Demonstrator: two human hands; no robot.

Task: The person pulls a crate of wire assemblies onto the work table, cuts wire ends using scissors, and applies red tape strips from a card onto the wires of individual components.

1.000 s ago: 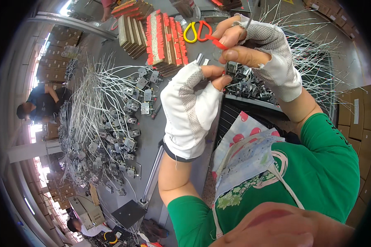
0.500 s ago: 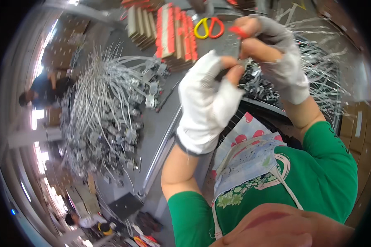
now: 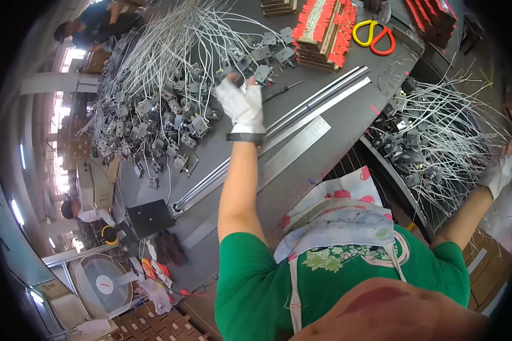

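My left hand [image 3: 240,108], in a white fingerless glove, reaches out over the table with thumb and fingers apart. Its fingertips are at the near right side of a big heap of small grey metal boxes [image 3: 153,108] trailing long pale wires [image 3: 170,28]. Far to the right, my right hand [image 3: 498,173], gloved the same way, is beside the wire ends of a second pile of wired boxes [image 3: 407,139]. Its fingers are small and blurred, so what they hold cannot be made out. A dark-handled screwdriver [image 3: 280,92] lies to the right of my left hand.
Long metal rods [image 3: 307,108] and a flat metal strip [image 3: 301,145] lie across the table. Yellow-and-red-handled scissors [image 3: 372,35] sit by a red-edged stack [image 3: 324,37]. A fan [image 3: 104,281], brown cartons [image 3: 159,324] and two other people appear at the left.
My hands, earlier close together holding a small red item, are now wide apart. The left moved to the left heap, the right to the far right. The view has shifted; the red item is no longer visible.
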